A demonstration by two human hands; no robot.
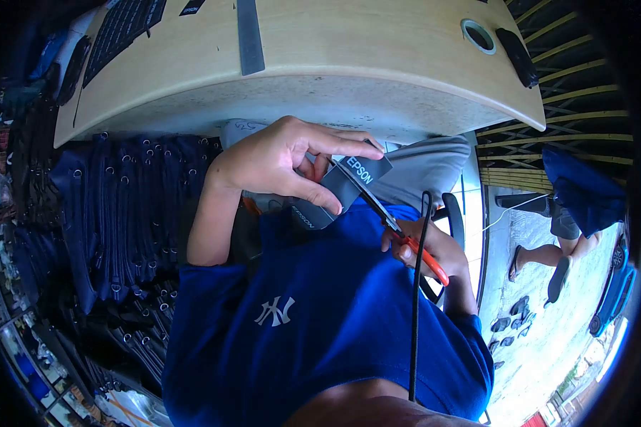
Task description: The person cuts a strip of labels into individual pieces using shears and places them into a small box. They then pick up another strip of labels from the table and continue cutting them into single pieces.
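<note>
Between the thumb and fingers of my left hand (285, 160) is a black strip (340, 186) with white EPSON lettering, held above my lap. My right hand (434, 245) is closed round the red-orange handles of a pair of scissors (377, 206). The scissor blades point up and to the left and lie along the strip, beside the larger EPSON print. Whether they have cut into it cannot be made out. A lower part of the strip, also printed, hangs under my left thumb.
A wooden table (363, 43) spans the top, bearing a tape roll (478, 36), a grey strip (249, 39) and a printed black sheet (124, 32). Dark blue straps (114, 206) hang at left. A black cord (417, 313) hangs in front. Another person's leg (541, 255) shows at right.
</note>
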